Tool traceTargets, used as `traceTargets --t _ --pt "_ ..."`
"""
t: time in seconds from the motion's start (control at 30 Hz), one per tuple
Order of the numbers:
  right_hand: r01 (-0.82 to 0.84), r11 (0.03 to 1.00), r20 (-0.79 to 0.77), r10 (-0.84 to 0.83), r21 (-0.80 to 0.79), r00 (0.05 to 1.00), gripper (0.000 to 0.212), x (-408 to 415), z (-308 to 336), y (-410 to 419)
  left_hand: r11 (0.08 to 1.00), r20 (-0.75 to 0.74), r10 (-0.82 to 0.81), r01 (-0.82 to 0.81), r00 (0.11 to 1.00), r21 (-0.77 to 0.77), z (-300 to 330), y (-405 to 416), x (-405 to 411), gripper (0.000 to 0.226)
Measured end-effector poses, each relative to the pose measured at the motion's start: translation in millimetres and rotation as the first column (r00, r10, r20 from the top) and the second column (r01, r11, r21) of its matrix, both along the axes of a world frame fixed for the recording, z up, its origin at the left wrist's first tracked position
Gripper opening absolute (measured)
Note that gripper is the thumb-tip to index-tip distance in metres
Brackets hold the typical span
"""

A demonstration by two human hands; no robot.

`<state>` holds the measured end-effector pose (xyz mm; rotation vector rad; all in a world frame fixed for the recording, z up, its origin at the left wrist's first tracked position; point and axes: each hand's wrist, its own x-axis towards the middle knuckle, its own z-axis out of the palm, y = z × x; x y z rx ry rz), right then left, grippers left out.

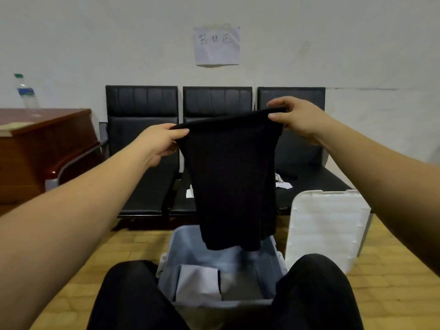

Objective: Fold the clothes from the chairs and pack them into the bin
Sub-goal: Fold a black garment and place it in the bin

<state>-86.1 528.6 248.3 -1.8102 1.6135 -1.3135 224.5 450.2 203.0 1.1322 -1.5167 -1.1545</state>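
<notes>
A black garment (232, 177) hangs in the air in front of me, held up by its top edge. My left hand (159, 144) pinches its left corner and my right hand (295, 117) pinches its right corner, slightly higher. The cloth's lower end dangles over the open pale-blue bin (181, 244) on the floor between my knees. Inside the bin lies a folded white garment with a dark edge (198, 285). Behind stands a row of three black chairs (142, 110); small white scraps (283, 184) lie on the right seat.
The bin's white lid (326, 229) leans upright to the right of the bin. A brown wooden desk (45, 144) with a water bottle (25, 91) stands at the left. A paper note (216, 45) hangs on the wall. The floor is wooden.
</notes>
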Motion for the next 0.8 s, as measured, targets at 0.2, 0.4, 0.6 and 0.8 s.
traceTargets --t 0.2,0.4,0.6,0.8 --pt "0.153 0.956 -0.358 -0.056 0.248 0.932 0.027 -19 -30 -25 0.998 0.069 -0.05 0.052 0.996 -0.033 -12 -38 -12 0.007" --pt "0.222 0.975 -0.202 -0.218 -0.004 0.955 0.017 -27 -23 -57 0.982 0.139 -0.065 0.088 0.988 -0.169 29 -61 -18 0.008" --pt "0.269 0.96 -0.323 -0.232 0.075 0.917 0.014 -34 -65 -102 0.985 0.446 -0.03 0.102 0.894 -0.14 -4 -94 -26 0.003" --pt "0.239 0.967 -0.249 -0.211 0.087 0.945 0.018 -37 -88 -134 0.994 0.392 -0.081 0.102 0.916 -0.033 -32 -121 -40 0.012"
